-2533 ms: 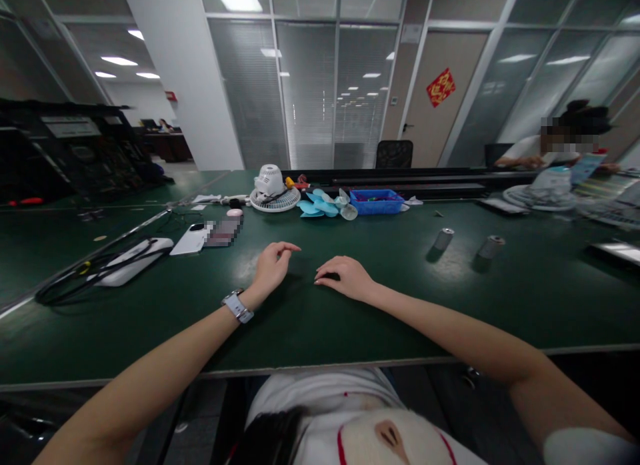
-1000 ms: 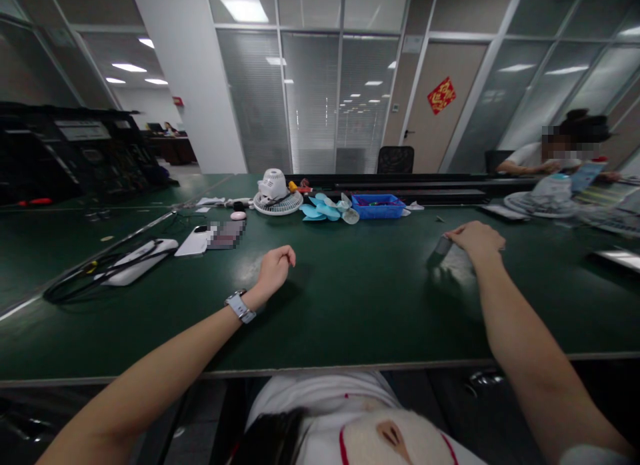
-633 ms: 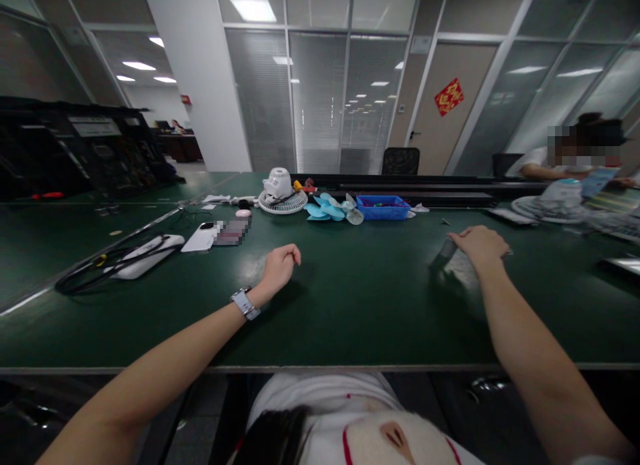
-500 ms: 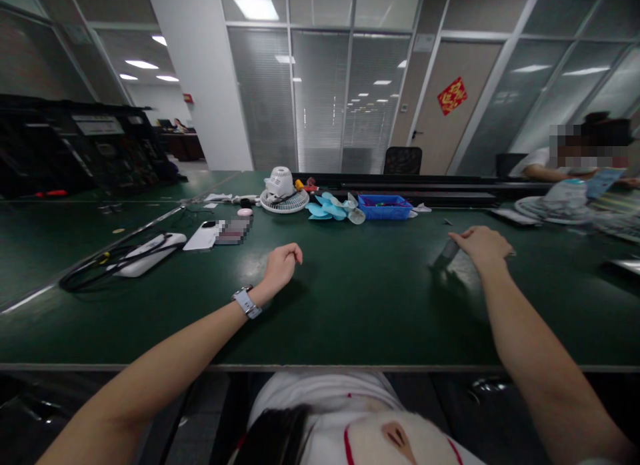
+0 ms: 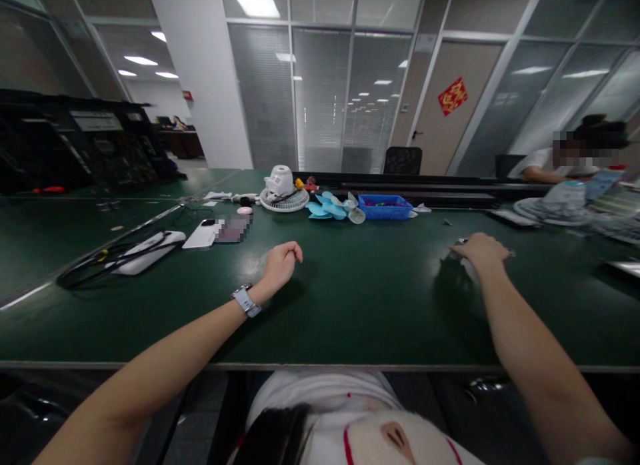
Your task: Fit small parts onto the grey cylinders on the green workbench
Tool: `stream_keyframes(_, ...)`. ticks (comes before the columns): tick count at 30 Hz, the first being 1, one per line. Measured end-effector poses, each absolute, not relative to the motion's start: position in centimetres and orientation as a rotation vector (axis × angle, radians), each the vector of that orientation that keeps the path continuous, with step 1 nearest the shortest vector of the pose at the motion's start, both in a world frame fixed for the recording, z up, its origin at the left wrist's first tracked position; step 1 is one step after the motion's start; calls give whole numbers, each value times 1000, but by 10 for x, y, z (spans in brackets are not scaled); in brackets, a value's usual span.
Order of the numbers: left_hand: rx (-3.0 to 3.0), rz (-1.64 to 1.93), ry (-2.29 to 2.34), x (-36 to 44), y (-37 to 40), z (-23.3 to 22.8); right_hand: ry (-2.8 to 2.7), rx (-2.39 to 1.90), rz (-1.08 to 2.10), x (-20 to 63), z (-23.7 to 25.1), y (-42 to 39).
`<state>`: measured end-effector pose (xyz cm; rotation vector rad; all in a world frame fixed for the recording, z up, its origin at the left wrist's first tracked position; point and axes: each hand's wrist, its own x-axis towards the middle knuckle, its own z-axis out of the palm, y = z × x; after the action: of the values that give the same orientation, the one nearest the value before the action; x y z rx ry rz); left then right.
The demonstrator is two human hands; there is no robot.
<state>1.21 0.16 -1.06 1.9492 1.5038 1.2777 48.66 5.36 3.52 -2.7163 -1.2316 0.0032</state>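
Two hands are held well apart over one green table: the left hand is loosely curled, its palm turned from view, so how fully it is closed cannot be told, while the right hand is bent over a silvery can that is mostly covered by it, and whether the can is gripped or merely touched cannot be made out. From the left, one dark equipment frame is cut off by the picture's edge. One white oblong device is partly crossed by a black cable, whose loops cannot be counted. One white phone is placed beside one pixelated flat item, with one pink rounded item just behind. One wristwatch is worn on the left wrist. Farther back, one white fan part is set beside overlapping light-blue blades, their number unclear, and one blue basket, its contents hard to identify. Past the right hand's outer edge, where a small glint is left unexplained, blurred white parts are seen near one seated person, and one flat item is cut off at the right.
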Motion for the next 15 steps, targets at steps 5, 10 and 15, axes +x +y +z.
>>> stream_keyframes(5,1911,1328,1535,13,0,-8,-1167,-2715,-4,491,33,54)
stream_keyframes(10,1918,1326,1534,13,-1,-8,-1193,-2704,40,493,32,55)
stream_keyframes(15,1933,1337,1530,13,0,-9,-1136,-2697,69,500,29,57)
